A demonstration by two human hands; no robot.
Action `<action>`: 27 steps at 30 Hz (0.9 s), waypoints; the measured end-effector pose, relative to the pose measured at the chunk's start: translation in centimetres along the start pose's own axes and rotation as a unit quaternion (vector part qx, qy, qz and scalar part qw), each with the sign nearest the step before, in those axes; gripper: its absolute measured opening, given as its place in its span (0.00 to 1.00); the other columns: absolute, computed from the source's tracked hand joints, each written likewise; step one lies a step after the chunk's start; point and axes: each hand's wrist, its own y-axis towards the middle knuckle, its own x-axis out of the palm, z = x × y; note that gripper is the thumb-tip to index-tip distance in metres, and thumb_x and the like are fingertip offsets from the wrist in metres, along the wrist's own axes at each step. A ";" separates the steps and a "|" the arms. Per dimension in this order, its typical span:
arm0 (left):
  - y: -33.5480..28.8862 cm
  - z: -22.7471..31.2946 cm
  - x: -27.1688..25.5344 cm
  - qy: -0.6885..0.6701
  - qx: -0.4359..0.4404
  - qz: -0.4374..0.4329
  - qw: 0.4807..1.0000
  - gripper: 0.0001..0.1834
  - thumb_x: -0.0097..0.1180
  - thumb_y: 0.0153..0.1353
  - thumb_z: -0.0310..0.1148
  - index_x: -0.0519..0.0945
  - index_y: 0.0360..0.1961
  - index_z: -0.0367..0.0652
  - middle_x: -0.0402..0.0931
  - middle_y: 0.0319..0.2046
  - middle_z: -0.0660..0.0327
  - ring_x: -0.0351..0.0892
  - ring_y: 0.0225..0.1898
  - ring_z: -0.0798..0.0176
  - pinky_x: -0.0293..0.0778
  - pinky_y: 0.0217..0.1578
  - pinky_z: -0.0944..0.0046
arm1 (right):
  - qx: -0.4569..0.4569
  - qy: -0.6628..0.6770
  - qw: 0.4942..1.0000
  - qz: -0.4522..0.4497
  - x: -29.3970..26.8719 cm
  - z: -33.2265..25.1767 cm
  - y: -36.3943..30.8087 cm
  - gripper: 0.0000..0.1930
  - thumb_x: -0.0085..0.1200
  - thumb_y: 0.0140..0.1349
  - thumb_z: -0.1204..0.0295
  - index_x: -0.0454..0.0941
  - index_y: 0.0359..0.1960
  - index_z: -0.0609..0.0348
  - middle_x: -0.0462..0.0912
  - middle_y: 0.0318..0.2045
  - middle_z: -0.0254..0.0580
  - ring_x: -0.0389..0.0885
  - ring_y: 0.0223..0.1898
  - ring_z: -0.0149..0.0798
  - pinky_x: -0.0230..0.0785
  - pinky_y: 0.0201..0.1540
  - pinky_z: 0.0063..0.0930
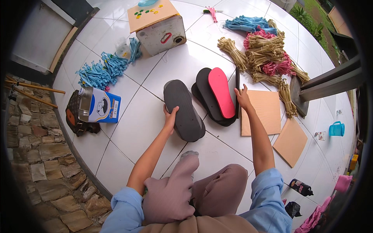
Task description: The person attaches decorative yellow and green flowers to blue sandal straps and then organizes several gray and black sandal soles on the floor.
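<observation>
My left hand [171,119] grips the near left side of a stack of black shoe soles [182,110], its thumb lying on the top one. At the right, my right hand [243,98] has its fingers at a thin black piece [237,93] standing on edge, which looks like a sole seen from the side. Between the hands lies another group of black soles [205,93] with small holes. A bright pink sole [222,93] rests on top of that group, toward its right side.
Tan boards [261,112] lie right of my right hand. Strap bundles in blue, beige and pink [266,48] are heaped at the far right, more blue ones [103,70] at the left. A blue-white can [101,105] and a board-topped metal box [159,35] stand on the tiles.
</observation>
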 end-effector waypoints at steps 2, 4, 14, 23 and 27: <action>-0.1 -0.4 -0.3 0.002 0.018 0.018 1.000 0.52 0.55 0.50 0.51 0.33 0.64 0.50 0.44 0.62 0.51 0.49 0.62 0.53 0.54 0.58 0.56 | 0.015 -0.110 0.994 -0.017 1.4 0.1 1.2 0.48 0.52 0.50 0.43 0.41 0.63 0.59 0.70 0.46 0.66 0.64 0.50 0.62 0.57 0.53 0.46; 0.1 -0.8 -1.4 -0.010 0.015 0.029 0.999 0.51 0.55 0.50 0.51 0.34 0.64 0.50 0.44 0.62 0.51 0.50 0.62 0.53 0.54 0.58 0.56 | -0.033 -0.113 0.992 -0.036 2.5 -1.5 1.1 0.51 0.56 0.45 0.44 0.40 0.63 0.56 0.69 0.45 0.66 0.62 0.50 0.60 0.55 0.54 0.46; 0.6 -1.2 -0.6 -0.035 0.028 0.030 0.999 0.50 0.56 0.50 0.49 0.37 0.64 0.49 0.45 0.62 0.51 0.50 0.62 0.54 0.55 0.58 0.59 | -0.035 -0.075 0.997 0.001 2.5 -8.0 -1.4 0.39 0.38 0.52 0.77 0.30 0.63 0.61 0.72 0.39 0.70 0.73 0.33 0.63 0.64 0.38 0.46; 0.9 -1.5 -1.6 -0.044 0.033 0.023 0.998 0.53 0.58 0.48 0.50 0.34 0.64 0.48 0.44 0.62 0.50 0.51 0.62 0.54 0.55 0.58 0.58 | -0.112 -0.192 0.975 -0.021 5.3 -10.1 -2.7 0.39 0.39 0.60 0.47 0.41 0.64 0.58 0.55 0.59 0.59 0.50 0.62 0.57 0.47 0.58 0.56; 0.7 -0.2 1.4 -0.044 0.058 -0.016 0.997 0.54 0.58 0.48 0.49 0.32 0.64 0.49 0.44 0.62 0.50 0.51 0.62 0.54 0.55 0.58 0.58 | 0.117 -0.007 0.993 -0.007 1.9 -2.5 2.5 0.56 0.59 0.46 0.47 0.32 0.63 0.63 0.68 0.48 0.67 0.68 0.52 0.55 0.60 0.54 0.40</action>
